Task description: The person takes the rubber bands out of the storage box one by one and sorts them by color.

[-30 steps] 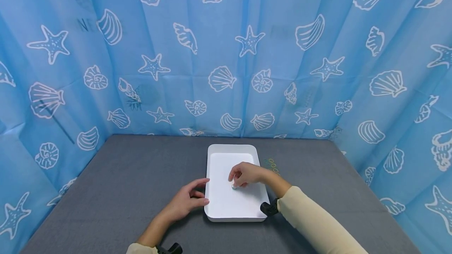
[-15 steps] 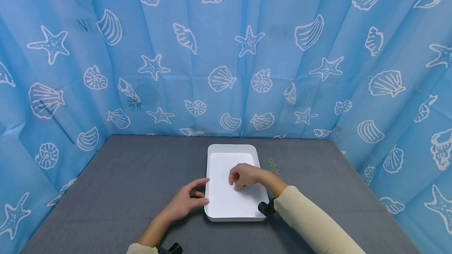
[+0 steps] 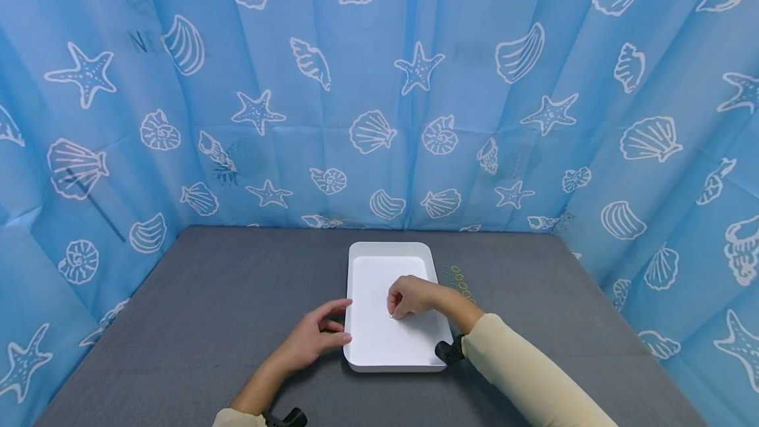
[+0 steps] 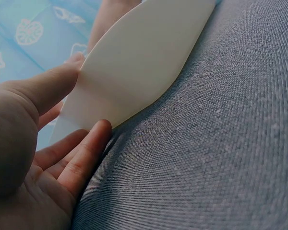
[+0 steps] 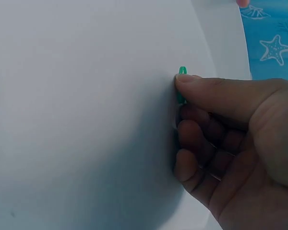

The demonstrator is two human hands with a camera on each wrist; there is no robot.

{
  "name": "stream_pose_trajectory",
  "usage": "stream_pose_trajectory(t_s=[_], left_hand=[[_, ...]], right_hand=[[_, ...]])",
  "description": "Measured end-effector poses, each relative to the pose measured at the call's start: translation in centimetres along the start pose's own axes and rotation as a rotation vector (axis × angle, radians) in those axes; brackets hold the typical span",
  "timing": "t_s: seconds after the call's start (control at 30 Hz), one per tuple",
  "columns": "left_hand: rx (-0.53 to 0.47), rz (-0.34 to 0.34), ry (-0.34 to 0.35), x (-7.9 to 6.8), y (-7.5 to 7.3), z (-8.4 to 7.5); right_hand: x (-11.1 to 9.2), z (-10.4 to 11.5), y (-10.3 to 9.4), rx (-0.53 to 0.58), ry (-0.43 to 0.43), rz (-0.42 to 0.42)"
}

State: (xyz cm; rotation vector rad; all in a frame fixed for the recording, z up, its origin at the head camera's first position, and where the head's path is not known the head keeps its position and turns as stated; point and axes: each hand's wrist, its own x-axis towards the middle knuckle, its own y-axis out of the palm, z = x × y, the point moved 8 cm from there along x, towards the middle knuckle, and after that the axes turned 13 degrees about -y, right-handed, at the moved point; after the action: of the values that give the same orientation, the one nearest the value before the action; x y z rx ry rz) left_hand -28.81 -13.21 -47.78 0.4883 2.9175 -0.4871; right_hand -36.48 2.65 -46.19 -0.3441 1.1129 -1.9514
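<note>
My right hand point(image 3: 412, 296) is inside the white tray point(image 3: 373, 348), low over its floor. Its thumb and forefinger pinch a small green ring point(image 5: 183, 70), best seen in the right wrist view. The fingers cover most of the ring, and its material is unclear. My left hand point(image 3: 311, 338) rests against the tray's left side. In the left wrist view, its thumb touches the rim and fingertips touch the outer wall point(image 4: 129, 62), extended rather than wrapped around it.
Several small yellow and green rings point(image 3: 458, 279) lie in rows on the grey table point(image 3: 267, 282), right of the tray and partly behind my right forearm. A blue curtain point(image 3: 379, 97) with white shell prints surrounds the table's back and sides.
My right hand shifts only slightly inside the tray, its fingers closing further over the small ring, which shows less now. My left hand and the tray stay in place.
</note>
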Motion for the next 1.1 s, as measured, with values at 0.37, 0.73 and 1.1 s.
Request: stream_pose_trajectory(t_s=[0.37, 0.73, 1.1], left_hand=[[0.001, 0.002, -0.014, 0.0, 0.0, 0.1], [0.002, 0.008, -0.016, -0.5, 0.0, -0.8], [-0.021, 0.031, -0.004, -0.4, 0.0, -0.8]], right_hand=[[-0.4, 0.9, 0.1, -0.044, -0.051, 0.046], [-0.4, 0.7, -0.1, 0.01, -0.065, -0.003], [-0.5, 0.8, 0.1, -0.059, -0.057, 0.061]])
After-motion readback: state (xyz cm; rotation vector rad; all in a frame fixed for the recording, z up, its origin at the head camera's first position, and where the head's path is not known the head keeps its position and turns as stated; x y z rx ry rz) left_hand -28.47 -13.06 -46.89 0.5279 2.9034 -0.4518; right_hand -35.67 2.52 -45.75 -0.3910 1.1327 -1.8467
